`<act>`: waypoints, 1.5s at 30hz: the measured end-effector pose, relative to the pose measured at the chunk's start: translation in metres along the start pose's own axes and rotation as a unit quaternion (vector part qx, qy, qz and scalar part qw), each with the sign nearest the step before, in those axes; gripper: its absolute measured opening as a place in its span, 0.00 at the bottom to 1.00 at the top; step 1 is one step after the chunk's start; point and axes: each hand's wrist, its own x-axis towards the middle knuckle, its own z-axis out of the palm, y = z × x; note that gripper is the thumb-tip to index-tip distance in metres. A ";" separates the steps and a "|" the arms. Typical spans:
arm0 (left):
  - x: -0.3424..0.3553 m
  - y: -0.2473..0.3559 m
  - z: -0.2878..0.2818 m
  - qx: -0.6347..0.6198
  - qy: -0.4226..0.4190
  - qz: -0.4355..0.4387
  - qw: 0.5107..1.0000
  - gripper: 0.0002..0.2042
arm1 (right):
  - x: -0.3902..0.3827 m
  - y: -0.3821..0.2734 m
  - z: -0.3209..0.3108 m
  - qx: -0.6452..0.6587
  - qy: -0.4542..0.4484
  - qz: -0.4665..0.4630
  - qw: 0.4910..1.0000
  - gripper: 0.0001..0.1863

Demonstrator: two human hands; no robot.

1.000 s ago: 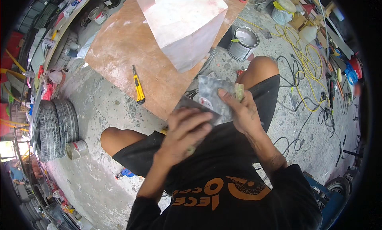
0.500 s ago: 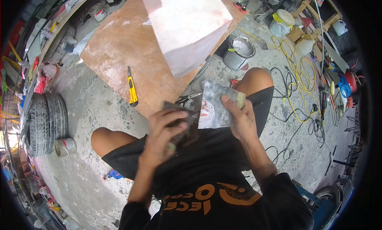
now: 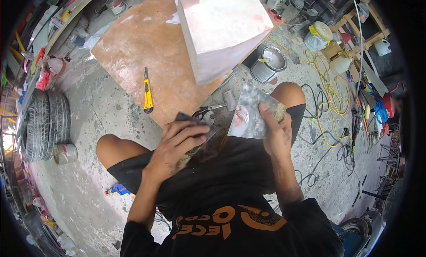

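Observation:
My left hand (image 3: pixel 173 148) is closed around a dark flat scraper (image 3: pixel 185 118) with a pale greenish edge, low over my lap. My right hand (image 3: pixel 277 132) grips a grey square metal scraper (image 3: pixel 253 112) by its greenish edge; white, red-streaked paste (image 3: pixel 239 118) is on its face. The scrapers are apart. Beyond them a yellow utility knife (image 3: pixel 147 95) lies on a brown board (image 3: pixel 120 52). Scissors (image 3: pixel 208 109) and a small translucent cup (image 3: pixel 230 100) lie between that board and my lap.
A white box-shaped piece (image 3: pixel 226 26) stands on the board, with an open can (image 3: pixel 268 66) right of it. Two tires (image 3: pixel 46 123) and a tin (image 3: pixel 64 154) are at left. Yellow and black cords (image 3: pixel 326 92) snake over the floor at right, near cluttered containers.
My hands have moved apart: the left one went left with its dark scraper, separating it from the right one's scraper, where more of the paste now shows. The view has shifted slightly.

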 end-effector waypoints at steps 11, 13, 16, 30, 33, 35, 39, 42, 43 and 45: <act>0.023 0.006 0.007 -0.100 0.163 -0.032 0.981 0.23 | -0.007 0.014 0.006 -0.208 -0.048 0.029 0.977 0.18; 0.025 0.009 0.002 -0.059 0.084 -0.006 0.995 0.24 | -0.010 0.002 0.021 -0.232 -0.051 0.009 0.971 0.20; 0.013 0.002 -0.005 -0.012 -0.033 0.033 0.999 0.25 | 0.006 0.000 0.013 -0.279 -0.042 -0.005 0.959 0.17; 0.014 0.013 -0.002 -0.036 0.024 0.014 0.999 0.19 | 0.002 0.012 0.007 -0.225 -0.085 0.070 0.968 0.19; 0.001 0.016 -0.028 -0.058 -0.044 0.034 0.997 0.19 | 0.011 0.003 0.011 0.052 -0.058 0.118 0.990 0.12; 0.014 0.024 0.000 -0.048 0.018 0.052 0.997 0.19 | 0.003 0.003 0.016 0.044 -0.054 0.113 0.991 0.12; 0.003 -0.026 0.040 -0.110 0.189 -0.019 0.976 0.16 | -0.005 0.001 0.017 0.051 -0.056 0.100 0.992 0.12; 0.010 -0.011 0.035 -0.082 0.148 -0.025 0.985 0.13 | -0.004 0.009 0.016 -0.032 -0.068 0.092 0.993 0.12; 0.016 0.008 0.024 -0.050 0.095 0.011 0.994 0.12 | -0.005 0.012 0.016 -0.109 -0.065 0.080 0.989 0.12; 0.014 0.029 -0.007 -0.036 -0.046 0.033 0.998 0.14 | 0.000 0.013 0.010 -0.033 -0.059 0.100 0.993 0.12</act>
